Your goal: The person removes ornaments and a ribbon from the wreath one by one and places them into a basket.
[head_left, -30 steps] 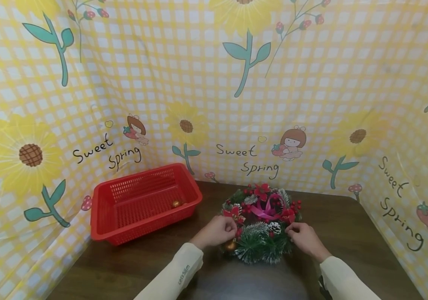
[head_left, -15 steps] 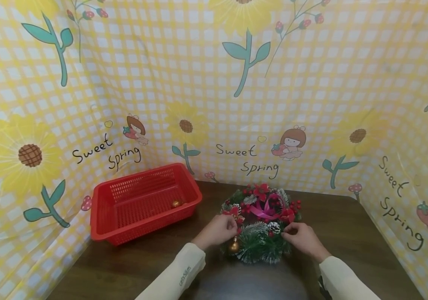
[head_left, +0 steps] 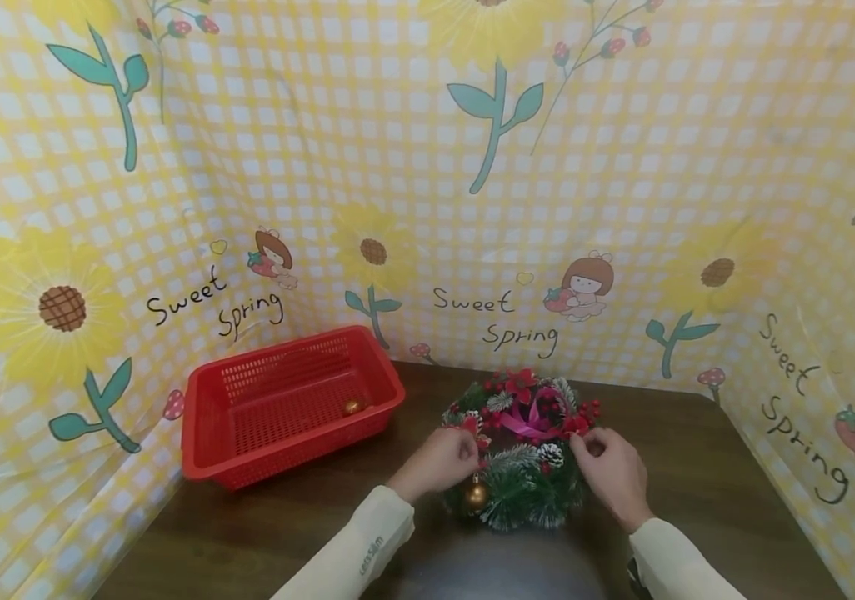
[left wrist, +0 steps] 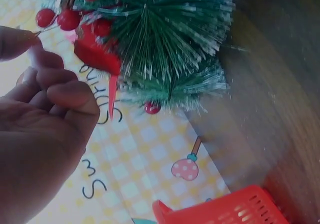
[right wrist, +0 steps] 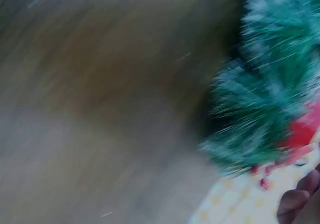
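Observation:
A green Christmas wreath with frosted tips, red flowers, berries, a pine cone and a pink ribbon lies on the table. My left hand is at its left side, thumb and forefinger pinching a thin thread. From there a gold bauble hangs against the front-left greenery. At the wreath's right side is my right hand, fingers curled, thumb and forefinger tips right by a red flower. Whether they hold anything I cannot tell; the blurred right wrist view shows only some fingers at its edge.
A red perforated plastic basket stands on the left, with another gold bauble inside. The dark wooden table is walled at the back and sides by a yellow checked cloth.
My left hand has shifted slightly right with the bauble, which now shows more fully below the fingers. After moving slightly left along the greenery, my right hand has gone up beside the right-hand red flower.

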Demonstrator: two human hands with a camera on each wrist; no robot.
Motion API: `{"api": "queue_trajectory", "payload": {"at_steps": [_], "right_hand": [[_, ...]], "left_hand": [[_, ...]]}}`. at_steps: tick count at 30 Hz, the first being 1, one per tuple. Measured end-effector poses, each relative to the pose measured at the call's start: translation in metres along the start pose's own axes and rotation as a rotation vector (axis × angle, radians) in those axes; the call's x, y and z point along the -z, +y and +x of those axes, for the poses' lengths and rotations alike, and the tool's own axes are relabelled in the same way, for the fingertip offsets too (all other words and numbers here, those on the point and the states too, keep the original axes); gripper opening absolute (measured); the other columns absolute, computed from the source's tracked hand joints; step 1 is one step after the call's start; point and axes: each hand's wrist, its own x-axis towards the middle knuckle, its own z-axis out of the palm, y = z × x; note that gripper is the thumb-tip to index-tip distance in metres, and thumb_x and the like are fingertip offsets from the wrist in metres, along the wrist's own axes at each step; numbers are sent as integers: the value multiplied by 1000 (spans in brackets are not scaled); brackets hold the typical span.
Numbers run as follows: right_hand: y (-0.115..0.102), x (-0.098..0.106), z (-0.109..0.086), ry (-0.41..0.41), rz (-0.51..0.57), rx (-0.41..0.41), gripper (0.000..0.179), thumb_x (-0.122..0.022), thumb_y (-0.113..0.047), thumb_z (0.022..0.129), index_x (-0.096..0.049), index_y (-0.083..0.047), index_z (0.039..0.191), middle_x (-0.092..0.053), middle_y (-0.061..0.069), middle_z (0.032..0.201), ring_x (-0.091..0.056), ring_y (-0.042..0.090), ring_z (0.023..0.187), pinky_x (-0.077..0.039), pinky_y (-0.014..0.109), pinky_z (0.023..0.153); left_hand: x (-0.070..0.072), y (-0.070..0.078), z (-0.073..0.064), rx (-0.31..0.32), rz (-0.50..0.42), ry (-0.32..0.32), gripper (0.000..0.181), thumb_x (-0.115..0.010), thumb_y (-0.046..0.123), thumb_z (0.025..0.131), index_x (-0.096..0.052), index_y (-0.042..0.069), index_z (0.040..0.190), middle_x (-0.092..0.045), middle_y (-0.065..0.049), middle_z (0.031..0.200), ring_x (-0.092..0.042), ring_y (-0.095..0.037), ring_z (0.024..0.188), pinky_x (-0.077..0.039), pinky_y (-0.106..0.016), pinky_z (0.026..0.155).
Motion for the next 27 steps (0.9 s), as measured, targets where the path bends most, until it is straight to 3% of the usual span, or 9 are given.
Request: {"api": "queue_trajectory", "payload": {"at_steps": [1, 3, 5, 8, 12, 17, 27], "right_hand": [[-6, -3, -1, 28, 35, 65, 16, -66, -30, 87, -68, -16, 81, -58, -5, 74, -51, 14, 66, -42, 32, 61], [-22, -10, -2, -21, 114, 205, 3, -69, -17, 86, -69, -16, 83, -58, -8, 76, -51, 13, 66, -43, 31, 61], [-39, -18, -4, -143, 169, 327, 8, -70, -9, 84, -70, -15, 87, -58, -11, 80, -51, 11, 70, -45, 30, 63], [-63, -30, -9, -313, 176, 421, 13, -71, -8, 82, -72, -15, 93, -56, -11, 83, -50, 11, 76, -45, 29, 65], [-82, -44, -14, -388, 71, 473, 18, -75, -13, 79, -73, -17, 96, -52, -9, 81, -43, 10, 77, -41, 27, 64], [-91, -55, -18, -337, -27, 501, 18, -80, -15, 75, -75, -18, 92, -50, -7, 76, -36, 11, 73, -35, 27, 62], [-93, -66, -18, -301, -67, 540, 17, -79, -11, 74, -71, -19, 87, -51, -6, 79, -40, 12, 74, -36, 31, 66]], "left_hand": [[2, -1, 0, 9, 1, -3, 4, -66, 13, 86, -63, 12, 83, -57, 6, 71, -54, -10, 62, -48, -24, 60], [4, -2, -1, 24, 11, -21, 3, -65, 12, 86, -63, 12, 85, -58, 6, 73, -54, -11, 63, -48, -24, 61], [6, -4, -2, 32, 23, -39, 3, -66, 13, 86, -63, 13, 86, -58, 7, 75, -55, -11, 64, -48, -23, 61], [5, -6, -4, 49, 11, -71, 4, -67, 14, 86, -63, 15, 87, -59, 8, 75, -56, -10, 64, -49, -23, 61], [5, -8, -8, 75, -30, -96, 4, -68, 15, 86, -64, 17, 85, -61, 8, 74, -58, -12, 62, -50, -23, 60], [5, -9, -9, 76, -54, -97, 5, -69, 17, 86, -65, 18, 83, -62, 8, 73, -58, -13, 61, -50, -23, 60], [4, -11, -9, 50, -59, -83, 4, -67, 17, 88, -67, 13, 88, -61, 8, 73, -57, -11, 61, -50, -24, 59]]}}
